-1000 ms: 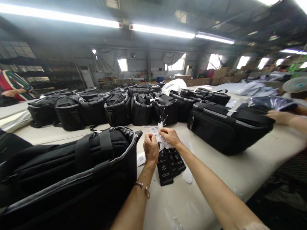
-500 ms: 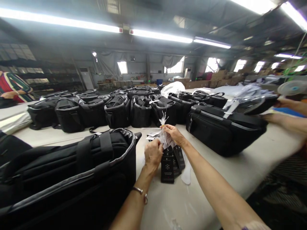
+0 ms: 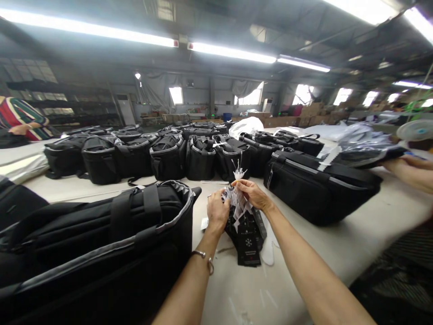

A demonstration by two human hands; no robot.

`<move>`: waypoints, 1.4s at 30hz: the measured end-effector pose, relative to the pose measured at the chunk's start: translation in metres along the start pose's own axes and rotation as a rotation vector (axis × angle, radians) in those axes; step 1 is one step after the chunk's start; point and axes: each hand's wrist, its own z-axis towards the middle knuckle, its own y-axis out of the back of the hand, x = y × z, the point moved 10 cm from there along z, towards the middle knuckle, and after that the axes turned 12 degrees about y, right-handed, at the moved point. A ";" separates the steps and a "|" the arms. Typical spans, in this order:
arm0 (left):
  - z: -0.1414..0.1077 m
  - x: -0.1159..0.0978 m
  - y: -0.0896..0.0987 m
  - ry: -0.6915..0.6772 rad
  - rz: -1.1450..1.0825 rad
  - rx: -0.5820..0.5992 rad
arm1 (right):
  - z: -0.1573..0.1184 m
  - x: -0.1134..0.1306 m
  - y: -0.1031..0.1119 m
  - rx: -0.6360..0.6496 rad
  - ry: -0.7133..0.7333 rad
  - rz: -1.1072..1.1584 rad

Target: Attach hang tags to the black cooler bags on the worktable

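My right hand [image 3: 253, 193] pinches the gathered neck of a bunch of white tag strings [image 3: 239, 173], whose loose ends stick up above the fingers. Below it hang several black hang tags [image 3: 248, 246] with a white snowflake print, their lower ends close to the tabletop. Curled against the left side of the bunch, my left hand [image 3: 217, 208] has its fingertips closed on the strings and tag tops; exactly what lies in them is partly hidden. A white label [image 3: 204, 223] shows beside the left wrist. White strips [image 3: 268, 250] lie right of the tags.
A large black bag [image 3: 101, 253] fills the left foreground. Another black bag [image 3: 324, 187] stands at the right, beside a co-worker's hand [image 3: 411, 170] at a plastic-wrapped item. Rows of black bags [image 3: 167, 155] line the table's far side. Another person [image 3: 25, 119] is far left.
The bunch of tags has shifted slightly right and its black tags hang closer together. My left hand has moved up along it with its fingers less tightly curled. The co-worker's hand has moved right.
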 end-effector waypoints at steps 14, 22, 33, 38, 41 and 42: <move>-0.019 -0.031 0.027 -0.109 0.235 -0.034 | 0.003 -0.015 0.013 -0.171 0.034 -0.087; -0.014 -0.016 0.014 0.011 0.219 0.087 | 0.007 -0.040 0.006 -0.252 -0.077 -0.060; -0.048 -0.042 0.023 -0.228 0.320 -0.040 | 0.013 -0.037 0.029 -0.355 -0.178 -0.024; -0.043 -0.043 0.015 -0.192 0.262 0.020 | 0.013 -0.037 0.021 -0.386 -0.156 -0.003; -0.035 -0.042 0.025 -0.146 0.147 0.031 | 0.012 -0.033 0.020 -0.406 -0.132 0.015; -0.032 -0.042 0.030 -0.129 0.093 0.032 | 0.012 -0.032 0.019 -0.407 -0.127 0.021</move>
